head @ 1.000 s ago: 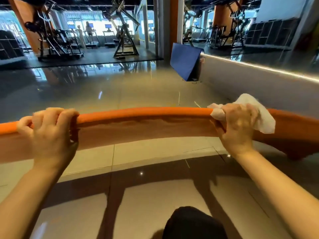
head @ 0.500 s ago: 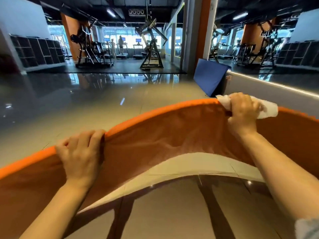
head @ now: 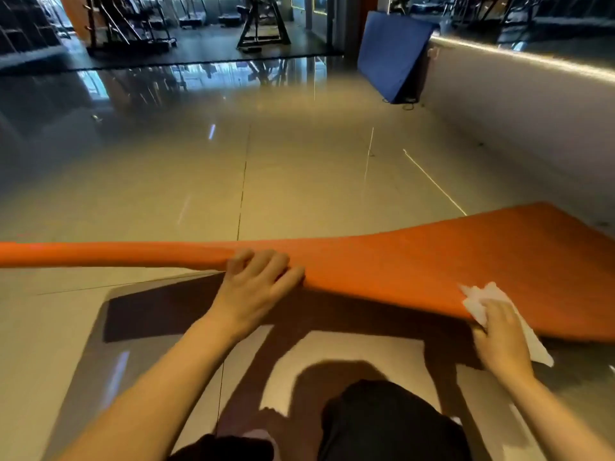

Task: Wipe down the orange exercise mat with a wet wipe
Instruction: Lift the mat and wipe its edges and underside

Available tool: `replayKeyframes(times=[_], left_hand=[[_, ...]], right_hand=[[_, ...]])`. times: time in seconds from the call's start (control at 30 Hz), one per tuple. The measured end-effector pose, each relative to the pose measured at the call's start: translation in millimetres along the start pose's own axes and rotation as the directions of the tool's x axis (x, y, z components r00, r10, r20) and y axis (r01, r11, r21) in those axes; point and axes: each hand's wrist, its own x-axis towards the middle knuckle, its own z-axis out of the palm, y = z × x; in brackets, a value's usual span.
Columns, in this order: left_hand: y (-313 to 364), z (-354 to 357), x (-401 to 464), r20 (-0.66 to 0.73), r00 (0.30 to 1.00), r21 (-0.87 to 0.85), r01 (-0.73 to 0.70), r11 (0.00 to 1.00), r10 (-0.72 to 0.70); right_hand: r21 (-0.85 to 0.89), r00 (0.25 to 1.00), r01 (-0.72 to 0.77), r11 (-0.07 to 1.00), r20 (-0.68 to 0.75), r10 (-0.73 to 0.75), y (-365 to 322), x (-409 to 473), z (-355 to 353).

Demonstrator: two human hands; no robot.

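Note:
The orange exercise mat [head: 449,261] hangs just above the tiled floor, its near edge lifted and its far right part spread almost flat. My left hand [head: 256,287] grips the near edge of the mat at the middle, fingers curled over the top. My right hand [head: 502,334] holds the same edge further right, with the white wet wipe [head: 479,297] pinched between the fingers and the mat. The wipe's tail hangs below the hand. To the left the mat narrows into a thin orange band.
Glossy tiled floor [head: 233,178] stretches ahead. A blue mat [head: 389,51] leans against the low grey wall [head: 515,104] at the right. Gym machines [head: 263,24] stand on dark flooring at the back. My dark-clothed knees [head: 382,424] are at the bottom.
The mat has swung down from standing upright in front of me to nearly flat, its top face now showing. Both hands have come lower and to the right with it.

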Motion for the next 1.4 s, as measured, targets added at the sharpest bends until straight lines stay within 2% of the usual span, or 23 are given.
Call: replayKeyframes(times=[0.03, 0.1, 0.2, 0.33, 0.43, 0.5, 0.63, 0.67, 0.7, 0.73, 0.77, 0.8, 0.83, 0.87, 0.9, 0.93, 0.97, 1.03, 1.07, 1.13, 1.27, 1.33, 1.4], left_hand=[[12.9, 9.3, 3.6, 0.02, 0.997, -0.017, -0.078, 0.997, 0.078], [30.5, 25.3, 6.8, 0.035, 0.979, -0.035, -0.202, 0.979, 0.203], [37.3, 34.0, 10.7, 0.03, 0.968, -0.056, -0.247, 0.967, 0.249], [34.5, 29.9, 21.2, 0.021, 0.967, -0.057, -0.251, 0.966, 0.252], [33.0, 26.3, 24.4, 0.049, 0.97, -0.05, -0.237, 0.97, 0.24], [31.3, 20.9, 21.0, 0.084, 0.976, -0.068, -0.198, 0.978, 0.203], [15.3, -5.3, 6.2, 0.227, 0.966, -0.161, -0.091, 0.983, 0.126], [7.9, -15.9, -3.1, 0.236, 0.972, -0.131, 0.018, 0.991, 0.013], [-0.1, -29.0, -15.7, 0.202, 0.963, -0.096, 0.203, 0.975, -0.18], [-8.0, -43.3, -32.1, 0.125, 0.895, -0.077, 0.438, 0.896, -0.427], [-15.0, -59.9, -49.2, 0.017, 0.734, -0.104, 0.676, 0.729, -0.679], [-21.2, -78.2, -64.2, -0.089, 0.496, -0.185, 0.844, 0.504, -0.864], [-26.8, -95.9, -75.8, -0.159, 0.221, -0.305, 0.916, 0.261, -0.962], [-33.4, -108.9, -86.3, -0.173, -0.048, -0.439, 0.898, 0.033, -0.984], [-42.2, -118.2, -93.2, -0.113, -0.256, -0.558, 0.816, -0.151, -0.96], [-52.2, -124.6, -96.1, -0.005, -0.357, -0.636, 0.722, -0.272, -0.934], [-63.5, -128.5, -96.6, 0.098, -0.359, -0.677, 0.66, -0.326, -0.928], [-84.6, -131.7, -87.9, 0.245, -0.276, -0.738, 0.569, -0.363, -0.929], [-93.9, -131.7, -78.7, 0.299, -0.258, -0.752, 0.529, -0.393, -0.919], [-105.5, -128.4, -62.3, 0.341, -0.271, -0.758, 0.487, -0.434, -0.9], [-100.0, -120.7, -66.4, 0.312, -0.321, -0.636, 0.629, -0.447, -0.894], [-87.4, -116.5, -76.9, 0.331, -0.338, -0.589, 0.655, -0.473, -0.881], [-68.1, -118.8, -76.4, 0.353, -0.326, -0.561, 0.676, -0.477, -0.877]], right_hand=[[0.015, 0.998, -0.037, 0.999, 0.045, 0.036, 7.9, -8.0, 3.7], [0.041, 0.99, -0.02, 0.999, 0.143, 0.014, 7.6, -21.8, 9.4], [0.123, 0.957, 0.094, 0.988, 0.264, -0.124, -14.7, -39.5, 26.1], [0.272, 0.941, 0.236, 0.933, 0.177, -0.29, -80.0, -44.1, 30.3], [0.329, 0.877, 0.412, 0.85, 0.11, -0.468, -129.5, -46.6, 23.5], [0.317, 0.858, 0.464, 0.827, 0.072, -0.509, -149.7, -49.5, 22.6], [0.33, 0.897, 0.406, 0.852, 0.034, -0.44, -165.9, -48.5, 21.1], [0.322, 0.908, 0.382, 0.866, 0.045, -0.418, -167.9, -47.8, 20.7], [0.322, 0.913, 0.366, 0.873, 0.055, -0.403, -169.3, -48.2, 20.8], [0.325, 0.916, 0.356, 0.876, 0.062, -0.396, -170.2, -49.2, 20.8], [0.329, 0.918, 0.35, 0.877, 0.065, -0.391, -170.6, -50.6, 20.6], [0.326, 0.921, 0.346, 0.88, 0.061, -0.385, -171.2, -51.5, 20.4], [0.322, 0.925, 0.341, 0.883, 0.052, -0.376, -171.8, -51.4, 20.5], [0.323, 0.93, 0.332, 0.886, 0.044, -0.364, -172.6, -51.2, 19.8], [0.33, 0.936, 0.32, 0.888, 0.038, -0.351, -174.4, -51.1, 18.3], [0.338, 0.942, 0.302, 0.891, 0.039, -0.334, -175.2, -50.2, 16.8], [0.339, 0.946, 0.287, 0.896, 0.049, -0.321, -175.9, -49.0, 15.2], [0.321, 0.947, 0.253, 0.913, 0.111, -0.302, -173.8, -49.1, 13.5], [0.313, 0.944, 0.233, 0.92, 0.155, -0.292, -171.5, -51.2, 13.0], [0.307, 0.929, 0.194, 0.932, 0.249, -0.275, -164.2, -59.8, 15.9], [0.237, 0.881, 0.152, 0.959, 0.406, -0.241, -146.4, -86.8, 35.2], [0.289, 0.877, 0.099, 0.952, 0.427, -0.221, -137.6, -98.6, 40.7], [0.324, 0.881, 0.092, 0.942, 0.414, -0.228, -127.3, -107.8, 41.8]])
